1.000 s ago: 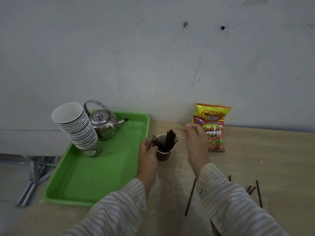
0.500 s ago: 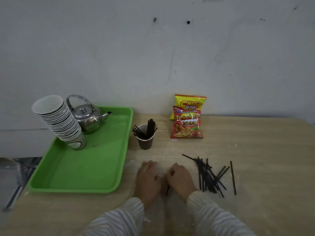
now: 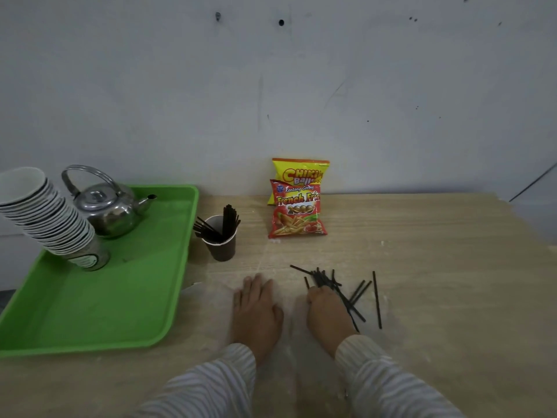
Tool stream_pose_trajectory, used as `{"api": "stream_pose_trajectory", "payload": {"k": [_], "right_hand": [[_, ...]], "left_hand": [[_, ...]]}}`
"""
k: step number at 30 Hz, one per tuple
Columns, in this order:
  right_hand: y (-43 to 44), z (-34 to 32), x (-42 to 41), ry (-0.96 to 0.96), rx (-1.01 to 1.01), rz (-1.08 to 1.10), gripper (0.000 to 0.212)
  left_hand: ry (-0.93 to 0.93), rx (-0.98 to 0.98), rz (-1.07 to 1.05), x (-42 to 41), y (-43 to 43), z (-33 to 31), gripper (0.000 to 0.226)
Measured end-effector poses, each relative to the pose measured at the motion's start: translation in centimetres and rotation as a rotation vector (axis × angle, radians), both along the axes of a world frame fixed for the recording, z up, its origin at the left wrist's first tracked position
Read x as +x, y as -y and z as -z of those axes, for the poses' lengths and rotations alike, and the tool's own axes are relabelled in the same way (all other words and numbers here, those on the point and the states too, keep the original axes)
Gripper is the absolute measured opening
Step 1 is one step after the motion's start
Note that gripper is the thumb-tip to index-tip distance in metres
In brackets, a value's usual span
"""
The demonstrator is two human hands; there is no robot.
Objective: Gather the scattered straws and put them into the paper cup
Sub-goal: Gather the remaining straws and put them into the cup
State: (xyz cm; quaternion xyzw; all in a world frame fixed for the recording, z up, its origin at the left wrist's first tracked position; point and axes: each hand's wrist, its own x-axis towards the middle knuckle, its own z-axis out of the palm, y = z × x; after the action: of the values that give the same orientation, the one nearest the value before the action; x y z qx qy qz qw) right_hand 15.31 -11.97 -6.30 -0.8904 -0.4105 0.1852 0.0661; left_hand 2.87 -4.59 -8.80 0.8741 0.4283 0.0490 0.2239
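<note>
Item: loose black straws [image 3: 340,289], a fanned heap on the wooden bench [image 3: 437,251], lying at about 4 o'clock from the paper cup [image 3: 222,247] and well apart from it; one outlier straw [image 3: 377,300] lies alone at the heap's 3 o'clock. Item: paper cup, brown, upright, just beside the green tray [image 3: 99,297] at the tray's 3 o'clock, already holding a sheaf of straws that lean toward 10 and 12 o'clock. Item: right hand [image 3: 327,312], fingers curled over the near end of the heap, its grip narrow and closing on several straws, though we cannot tell how many are truly caught. Item: left hand [image 3: 256,309], flat on the bench, palm down, its grip slack and holding nothing. Handling note, as we judge it: we should rake the fan into one parallel bundle before lifting, using the left hand as a stop at the heap's 9 o'clock, then pinch near the bundle's middle so the ends do not splay. We would fetch the outlier separately. We would steady the cup with the left hand on entry, since a light cup with leaning straws looks apt to tip
</note>
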Motion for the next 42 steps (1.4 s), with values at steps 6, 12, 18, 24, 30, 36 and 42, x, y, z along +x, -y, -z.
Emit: {"api": "stream_pose_trajectory", "payload": {"k": [6,12,18,24,30,36,42], "right_hand": [[2.5,-1.8,3.4,0.105,0.232,0.300,0.031],[3.3,-1.7,3.8,-0.039,0.118,0.474,0.053],[1.9,-1.2,1.0,-0.035,0.068,0.302,0.074],[1.0,-0.6,0.5,-0.055,0.137,0.207,0.054],[-2.8,-1.6,2.9,0.211,0.100,0.024,0.035],[-6.9,-1.3,3.7,0.346,-0.063,-0.201,0.030],[-8.3,-0.5,3.9,0.305,-0.089,-0.188,0.033]], "left_hand": [[-0.011,0.099,0.021,0.2,0.2,0.6,0.054],[-0.012,0.093,0.023,0.3,0.3,0.6,0.055],[-0.023,0.104,0.016,0.3,0.3,0.6,0.055],[-0.034,0.098,0.025,0.3,0.2,0.5,0.055],[-0.034,0.105,0.028,0.2,0.3,0.5,0.055],[-0.025,0.107,0.019,0.4,0.4,0.4,0.054],[-0.041,0.110,0.018,0.5,0.4,0.6,0.058]]}}
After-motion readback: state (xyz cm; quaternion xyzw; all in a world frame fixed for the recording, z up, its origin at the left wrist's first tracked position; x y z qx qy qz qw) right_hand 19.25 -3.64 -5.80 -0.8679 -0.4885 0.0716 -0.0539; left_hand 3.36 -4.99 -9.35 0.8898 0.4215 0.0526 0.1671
